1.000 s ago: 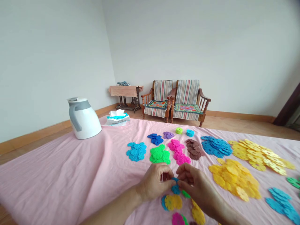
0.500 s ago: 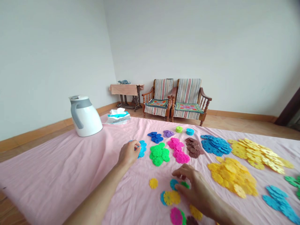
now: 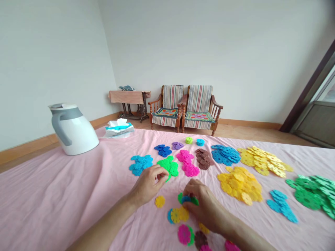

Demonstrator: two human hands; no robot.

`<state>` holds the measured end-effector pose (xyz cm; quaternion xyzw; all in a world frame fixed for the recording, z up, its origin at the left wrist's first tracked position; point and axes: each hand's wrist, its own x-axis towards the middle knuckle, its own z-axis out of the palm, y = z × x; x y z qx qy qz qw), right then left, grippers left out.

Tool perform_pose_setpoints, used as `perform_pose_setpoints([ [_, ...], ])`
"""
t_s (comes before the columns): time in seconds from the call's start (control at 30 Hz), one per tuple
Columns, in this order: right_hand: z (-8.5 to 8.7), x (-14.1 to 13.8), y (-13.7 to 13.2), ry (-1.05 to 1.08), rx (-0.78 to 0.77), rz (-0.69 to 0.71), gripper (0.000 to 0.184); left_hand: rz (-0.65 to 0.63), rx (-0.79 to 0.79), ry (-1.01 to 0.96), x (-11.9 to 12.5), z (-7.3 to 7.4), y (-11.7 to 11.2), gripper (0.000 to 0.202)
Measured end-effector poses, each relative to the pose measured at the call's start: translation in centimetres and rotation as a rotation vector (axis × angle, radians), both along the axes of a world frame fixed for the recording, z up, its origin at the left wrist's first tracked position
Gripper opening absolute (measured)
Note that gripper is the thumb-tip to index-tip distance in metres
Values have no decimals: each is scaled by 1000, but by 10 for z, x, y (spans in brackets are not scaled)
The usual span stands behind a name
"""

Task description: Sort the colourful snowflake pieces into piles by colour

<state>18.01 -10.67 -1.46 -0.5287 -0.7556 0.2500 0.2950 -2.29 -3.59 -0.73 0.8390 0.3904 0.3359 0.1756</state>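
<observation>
The right hand (image 3: 201, 205) is clamped, fingers together, on small joined blue and green plastic discs (image 3: 187, 199), just in front of the green disc pile (image 3: 169, 166). The left hand (image 3: 148, 184) sits touching that pile's near edge, fingers curled together; anything between them is hidden. A loose yellow disc (image 3: 159, 201) lies between the hands on the pink cloth (image 3: 65, 188). Left of the pile stands a white jug (image 3: 73, 130), lid on, contents hidden. Beyond it, a tissue box (image 3: 119, 129) shows white tissues (image 3: 119, 122) rising from its opening.
</observation>
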Motion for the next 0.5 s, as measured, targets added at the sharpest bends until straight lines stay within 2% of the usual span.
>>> perform_pose_setpoints([
  [0.13, -3, -5, 1, 165, -116, -70, 12, -125, -158, -46, 9, 2, -13, 11],
  [0.23, -4, -11, 1, 303, -87, -113, 13, -195, -226, -75, 17, 3, -22, 17],
  [0.33, -5, -16, 0, 327, -40, -90, 13, -221, -228, -75, 23, 1, -27, 13],
  [0.43, -7, -14, 0, 290, -1, -84, 9, -153, -227, -104, 20, -1, -21, 12],
  [0.5, -9, -9, 2, 272, 10, -108, 9, -8, -192, -153, 10, -1, -9, 10],
])
